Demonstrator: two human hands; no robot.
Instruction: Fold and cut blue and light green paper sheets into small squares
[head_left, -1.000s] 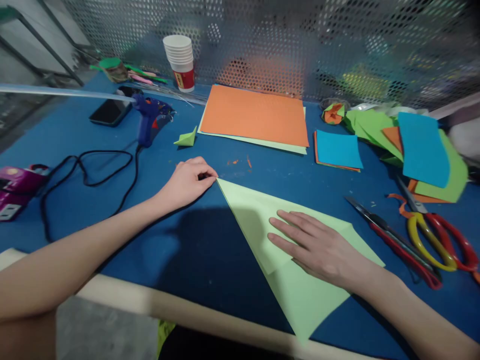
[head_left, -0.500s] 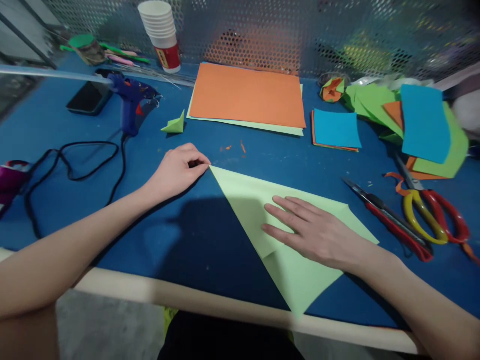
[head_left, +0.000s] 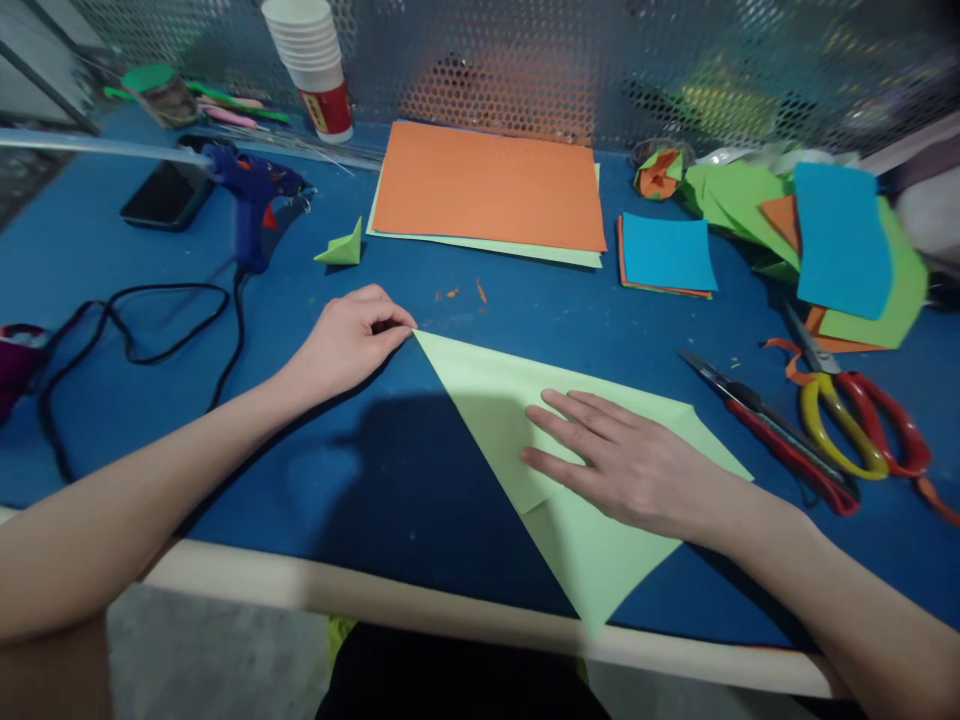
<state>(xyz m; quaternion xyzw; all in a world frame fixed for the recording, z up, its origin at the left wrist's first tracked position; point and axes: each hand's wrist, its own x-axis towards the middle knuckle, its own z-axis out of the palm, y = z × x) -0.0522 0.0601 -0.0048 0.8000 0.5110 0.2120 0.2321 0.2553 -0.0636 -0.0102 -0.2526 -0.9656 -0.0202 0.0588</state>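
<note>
Head view: cups nested, jar lidded, left hand pinching paper.

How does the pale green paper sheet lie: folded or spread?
Folded: the pale green paper sheet shows a flap edge over a lower layer; the left hand pinches its corner, the right hand rests on it.

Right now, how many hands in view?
2: the left hand at the left corner of the light green paper, the right hand flat on top of it. No others show.
</note>
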